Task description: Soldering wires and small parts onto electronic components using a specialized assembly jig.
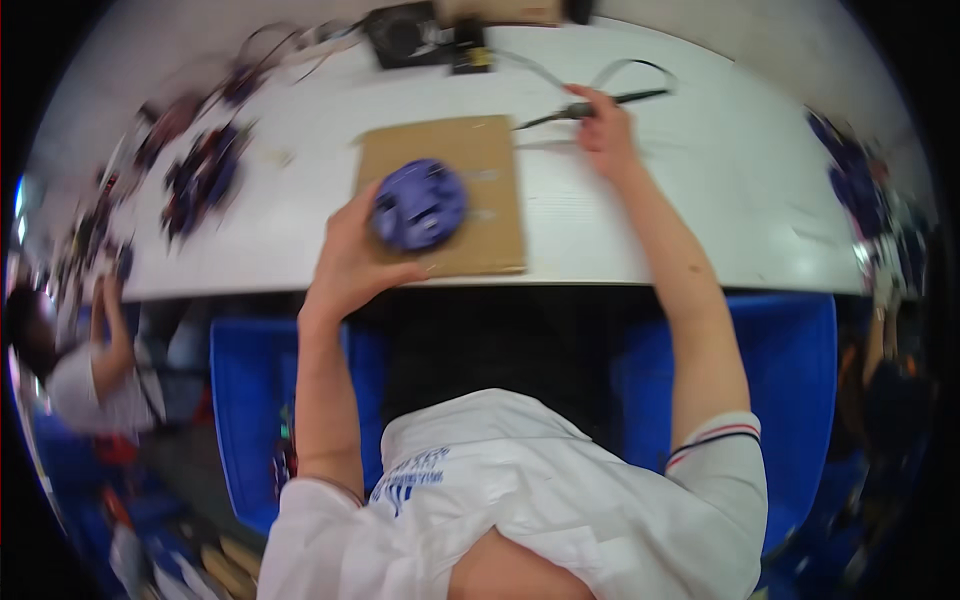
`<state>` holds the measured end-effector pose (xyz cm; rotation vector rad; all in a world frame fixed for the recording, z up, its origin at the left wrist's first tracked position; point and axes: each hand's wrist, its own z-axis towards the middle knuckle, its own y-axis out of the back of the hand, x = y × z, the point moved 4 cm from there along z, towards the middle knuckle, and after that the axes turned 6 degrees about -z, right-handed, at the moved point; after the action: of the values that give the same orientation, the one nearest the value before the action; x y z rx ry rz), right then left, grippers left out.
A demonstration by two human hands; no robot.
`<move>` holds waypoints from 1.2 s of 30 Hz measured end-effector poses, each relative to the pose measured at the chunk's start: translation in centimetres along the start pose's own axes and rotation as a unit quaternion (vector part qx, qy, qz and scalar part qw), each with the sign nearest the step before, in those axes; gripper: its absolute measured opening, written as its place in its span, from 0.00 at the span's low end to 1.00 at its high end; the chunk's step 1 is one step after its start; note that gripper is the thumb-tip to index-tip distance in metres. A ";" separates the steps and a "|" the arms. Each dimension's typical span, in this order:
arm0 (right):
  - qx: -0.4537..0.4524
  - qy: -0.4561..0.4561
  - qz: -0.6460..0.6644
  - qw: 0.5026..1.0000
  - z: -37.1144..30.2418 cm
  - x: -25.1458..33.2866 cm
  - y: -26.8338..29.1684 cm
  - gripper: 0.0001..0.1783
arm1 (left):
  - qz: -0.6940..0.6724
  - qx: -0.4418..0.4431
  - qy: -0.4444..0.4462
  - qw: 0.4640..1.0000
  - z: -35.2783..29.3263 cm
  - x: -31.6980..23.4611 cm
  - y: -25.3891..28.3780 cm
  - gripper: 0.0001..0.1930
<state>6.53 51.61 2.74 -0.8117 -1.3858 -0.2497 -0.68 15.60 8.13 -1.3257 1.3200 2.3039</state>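
Note:
My left hand is wrapped round the near left side of a round purple plastic housing with dark recesses on its upper face. The housing is over a flat piece of brown cardboard on the white table. Farther right, my right hand grips a soldering iron by its dark handle. Its thin tip points left, to the cardboard's far right corner, and its cable loops behind the hand. Slight blur hides the finger detail.
A black fan-like box and a small black stand are at the table's back. Dark purple parts with wires lie at left, more purple parts at right. Blue bins flank me below the edge. People work at both sides.

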 end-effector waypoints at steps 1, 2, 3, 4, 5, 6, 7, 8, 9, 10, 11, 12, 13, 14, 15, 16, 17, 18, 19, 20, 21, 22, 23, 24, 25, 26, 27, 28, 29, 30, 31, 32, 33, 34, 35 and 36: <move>0.012 0.026 -0.021 0.999 -0.2 0.6 -0.1 0.17 | 0.093 -0.034 -0.028 0.995 0.0 0.1 0.3 0.53; -0.014 -0.006 0.018 1.000 -0.2 0.3 -0.5 0.16 | 0.111 -0.031 -0.045 0.992 0.1 0.2 0.5 0.54; -0.033 -0.025 0.013 0.999 -1.0 0.7 -1.9 0.15 | 0.125 -0.025 -0.064 0.990 0.5 0.6 0.5 0.55; -0.024 -0.025 0.006 0.999 -0.9 0.7 -1.7 0.16 | 0.097 -0.011 -0.063 0.993 1.4 1.1 -0.1 0.54; -0.017 -0.024 -0.001 1.000 -0.7 0.6 -1.8 0.16 | 0.068 0.004 -0.063 0.996 1.7 1.5 -0.6 0.53; -0.011 -0.023 0.000 1.000 -0.7 0.4 -1.9 0.16 | 0.071 -0.001 -0.061 0.996 2.1 0.9 -0.8 0.53; -0.018 -0.022 0.003 1.000 -0.8 0.2 -2.0 0.16 | 0.078 0.027 -0.006 0.997 2.5 0.8 -1.1 0.52; -0.025 -0.021 0.007 0.999 -0.9 0.2 -2.0 0.17 | 0.084 0.054 0.050 0.994 2.8 0.5 -1.3 0.51; -0.028 -0.023 0.009 0.999 -1.0 0.1 -1.8 0.17 | 0.087 0.053 0.049 0.994 2.9 -0.2 -1.8 0.51; -0.032 -0.025 0.012 0.999 -0.9 0.2 -1.6 0.17 | 0.117 0.035 0.079 0.989 2.5 -0.9 -2.4 0.50; -0.033 -0.026 0.016 0.999 -0.9 0.4 -1.3 0.17 | 0.147 0.020 0.108 0.983 1.9 -1.7 -3.1 0.50; -0.025 -0.027 0.025 0.999 -1.0 0.4 -1.0 0.17 | 0.177 0.005 0.139 0.974 1.3 -2.1 -3.6 0.49; -0.018 -0.029 0.034 0.999 -0.9 0.5 -0.9 0.18 | 0.206 -0.009 0.168 0.964 1.1 -1.9 -3.8 0.49; -0.019 -0.028 0.029 0.999 -0.9 0.5 -0.9 0.18 | 0.209 -0.004 0.169 0.963 1.3 -1.5 -3.8 0.49; -0.020 -0.027 0.025 0.999 -0.8 0.5 -0.9 0.18 | 0.212 -0.024 0.103 0.972 1.7 -1.4 -3.4 0.49; -0.023 -0.032 0.026 0.999 -0.7 0.4 -1.0 0.18 | 0.213 -0.044 0.039 0.975 1.8 -1.4 -3.0 0.48; -0.014 -0.028 0.030 0.999 -0.6 0.3 -1.1 0.18 | 0.211 -0.064 -0.025 0.975 2.0 -1.5 -2.7 0.48; -0.007 -0.023 0.034 0.999 -0.6 0.2 -1.1 0.18 | 0.207 -0.084 -0.090 0.971 2.2 -1.6 -2.7 0.47; -0.009 -0.028 0.035 0.999 -0.6 0.2 -1.2 0.18 | 0.207 -0.083 -0.089 0.971 2.9 -1.4 -2.7 0.47; -0.012 -0.032 0.036 0.999 -0.6 0.1 -1.2 0.18 | 0.189 -0.029 -0.097 0.977 3.7 -1.1 -3.1 0.47; -0.014 -0.031 0.036 0.999 -0.7 0.1 -1.4 0.18 | 0.170 0.027 -0.108 0.979 4.8 -0.7 -3.6 0.46; -0.016 -0.036 0.039 0.998 -0.7 0.0 -1.6 0.18 | 0.151 0.082 -0.119 0.978 5.7 -0.5 -4.1 0.46; -0.018 -0.040 0.041 0.998 -0.7 -0.1 -1.8 0.18 | 0.131 0.136 -0.128 0.974 6.3 -0.3 -4.5 0.45; -0.016 -0.041 0.041 0.998 -0.6 -0.2 -1.6 0.18 | 0.130 0.141 -0.129 0.973 6.7 -0.4 -4.6 0.45; -0.012 -0.042 0.041 0.998 -0.5 -0.3 -1.6 0.17 | 0.053 0.113 -0.081 0.989 7.3 -0.3 -4.3 0.45; -0.014 -0.044 0.042 0.998 -0.4 -0.4 -1.5 0.17 | -0.024 0.084 -0.032 0.996 7.7 -0.1 -4.0 0.45; -0.012 -0.042 0.045 0.998 -0.3 -0.4 -1.5 0.17 | -0.099 0.052 0.019 0.994 7.9 0.1 -3.6 0.45; -0.008 -0.040 0.048 0.998 -0.3 -0.4 -1.5 0.17 | -0.173 0.018 0.070 0.982 7.9 0.3 -3.2 0.45; -0.009 -0.040 0.050 0.998 -0.2 -0.4 -1.3 0.17 | -0.207 -0.028 0.103 0.973 7.7 0.0 -2.4 0.45; -0.009 -0.040 0.052 0.998 -0.2 -0.4 -1.2 0.17 | -0.240 -0.075 0.135 0.959 7.0 -0.1 -1.7 0.45; -0.012 -0.041 0.054 0.998 -0.2 -0.5 -1.0 0.17 | -0.238 -0.072 0.136 0.959 6.2 -0.1 -1.6 0.45; -0.004 -0.041 0.055 0.998 -0.1 -0.5 -0.9 0.16 | -0.173 -0.149 0.166 0.959 5.1 0.2 -0.9 0.44; 0.004 -0.042 0.057 0.997 0.0 -0.5 -0.8 0.15 | -0.106 -0.224 0.193 0.949 4.2 0.5 -0.3 0.43; 0.008 -0.045 0.059 0.997 -0.1 -0.5 -1.0 0.15 | -0.104 -0.226 0.196 0.949 3.6 0.5 -0.4 0.43; 0.002 -0.047 0.058 0.997 -0.2 -0.5 -1.1 0.16 | -0.025 -0.204 0.217 0.954 3.2 0.4 -0.8 0.44; -0.004 -0.049 0.058 0.997 -0.4 -0.4 -1.2 0.16 | 0.053 -0.179 0.237 0.953 2.8 0.4 -1.2 0.44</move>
<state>6.04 50.41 2.85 -0.9175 -1.4241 -0.1280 -2.02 18.33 7.69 -2.0764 1.1359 2.4803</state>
